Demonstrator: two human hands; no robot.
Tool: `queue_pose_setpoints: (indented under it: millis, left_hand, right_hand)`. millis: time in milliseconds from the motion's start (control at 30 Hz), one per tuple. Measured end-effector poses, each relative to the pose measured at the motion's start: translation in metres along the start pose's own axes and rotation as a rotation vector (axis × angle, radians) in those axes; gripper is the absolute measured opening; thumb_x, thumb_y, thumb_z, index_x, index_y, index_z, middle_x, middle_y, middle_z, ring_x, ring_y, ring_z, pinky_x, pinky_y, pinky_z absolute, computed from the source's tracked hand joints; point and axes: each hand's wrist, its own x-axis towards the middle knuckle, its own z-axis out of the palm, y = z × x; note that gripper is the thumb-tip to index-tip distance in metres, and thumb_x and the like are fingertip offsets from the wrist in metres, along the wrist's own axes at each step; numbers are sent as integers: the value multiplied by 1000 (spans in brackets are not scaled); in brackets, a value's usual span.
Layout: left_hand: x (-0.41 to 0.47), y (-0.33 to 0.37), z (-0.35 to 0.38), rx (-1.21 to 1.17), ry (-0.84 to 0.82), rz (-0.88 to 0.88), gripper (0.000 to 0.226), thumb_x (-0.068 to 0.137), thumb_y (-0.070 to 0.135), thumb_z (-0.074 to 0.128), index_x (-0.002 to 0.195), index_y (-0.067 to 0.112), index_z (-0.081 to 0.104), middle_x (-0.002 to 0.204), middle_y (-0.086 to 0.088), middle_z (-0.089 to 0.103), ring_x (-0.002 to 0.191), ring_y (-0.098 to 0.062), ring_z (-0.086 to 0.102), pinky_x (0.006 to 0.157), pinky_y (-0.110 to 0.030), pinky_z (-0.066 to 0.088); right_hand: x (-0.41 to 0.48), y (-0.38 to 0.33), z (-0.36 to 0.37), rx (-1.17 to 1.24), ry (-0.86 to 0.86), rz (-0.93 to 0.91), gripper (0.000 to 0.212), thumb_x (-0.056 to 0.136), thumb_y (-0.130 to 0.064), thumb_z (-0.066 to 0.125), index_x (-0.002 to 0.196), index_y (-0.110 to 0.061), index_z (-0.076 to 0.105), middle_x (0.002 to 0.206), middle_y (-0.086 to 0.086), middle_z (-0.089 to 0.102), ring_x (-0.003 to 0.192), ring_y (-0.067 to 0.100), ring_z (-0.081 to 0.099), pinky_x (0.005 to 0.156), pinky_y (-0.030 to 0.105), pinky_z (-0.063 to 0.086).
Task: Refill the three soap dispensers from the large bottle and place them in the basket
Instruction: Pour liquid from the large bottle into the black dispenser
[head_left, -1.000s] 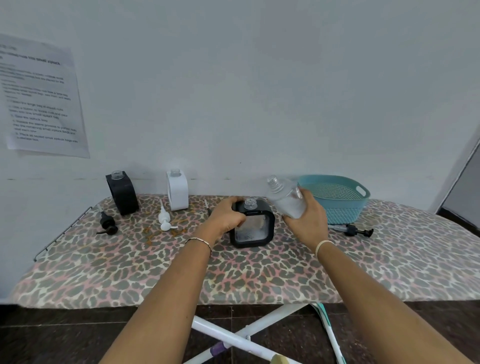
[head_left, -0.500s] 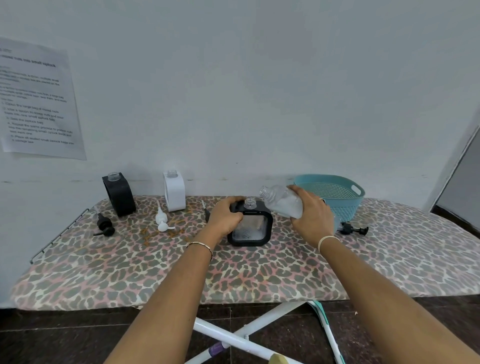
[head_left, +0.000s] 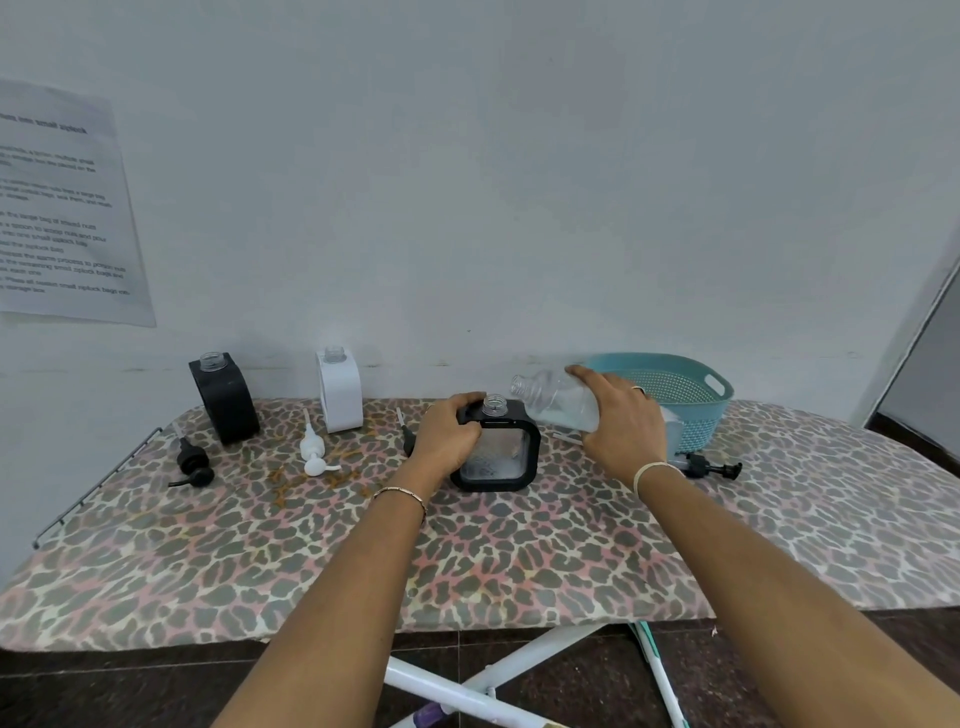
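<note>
Gripping black square-framed clear dispenser (head_left: 497, 451) on leopard-print board (head_left: 519, 551), left hand (head_left: 445, 435) steadies it. Right hand (head_left: 621, 423) clasps large clear plastic bottle (head_left: 558, 402), tipped, mouth near dispenser neck. Teal perforated basket (head_left: 691, 410) just behind.

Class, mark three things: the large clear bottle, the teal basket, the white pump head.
large clear bottle (head_left: 558, 402), head view, on its tilted body
teal basket (head_left: 698, 423), head view, on its perforated front wall
white pump head (head_left: 311, 448), head view, on its collar
</note>
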Motion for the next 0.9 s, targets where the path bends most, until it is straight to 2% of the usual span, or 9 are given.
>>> queue_pose_setpoints:
  millis: [67,100,233,333,433,767,900]
  left_hand:
    - [1,-1,1,-56,2,-20,53,85,1,51,135,18,54,120,-2,61,77,-8,56,61,-14,43]
    - [1,-1,1,-90,3,-35,52,84,5,53,135,19,54,117,0,62,75,-6,55,64,-16,43]
    - [0,-1,2,-138,0,-58,52,83,24,66,133,20,56,131,2,57,113,-11,51,91,-21,38]
    - [1,-2,3,-130,-9,-49,59,80,32,73,134,18,55,136,1,55,125,-15,48,100,-23,35]
    - [2,-5,5,-136,-13,-46,65,78,35,76,136,17,53,137,-1,53,129,-17,46,99,-21,33]
    - [1,-5,6,-157,6,-53,65,78,32,77,135,16,53,135,0,55,124,-14,49,94,-17,33]
    - [1,-5,6,-147,4,-49,64,77,33,77,134,17,54,135,0,55,125,-14,49,99,-20,34]
  right_hand:
    - [2,1,0,-8,-10,5,80,69,-1,62,139,-34,40,122,-1,58,110,25,55,96,39,41]
    - [3,1,0,-9,-19,6,81,69,-1,63,139,-35,39,124,-1,58,111,25,54,98,39,40]
    - [5,-1,-2,-5,-37,-3,82,69,-2,64,140,-35,38,126,0,57,112,26,54,100,41,39]
    - [7,-3,-3,-18,-41,-16,82,69,-2,64,140,-35,38,126,-1,57,111,26,54,98,40,39]
    - [8,-4,-6,-38,-37,-35,82,69,-2,64,140,-34,39,127,-1,57,111,26,55,98,40,40]
    - [9,-7,-13,-114,-27,-78,81,70,-2,65,140,-33,39,127,-1,56,116,24,52,98,39,38]
    - [8,-8,-15,-123,-41,-79,79,71,-4,65,141,-33,38,128,0,56,117,25,51,99,39,37]
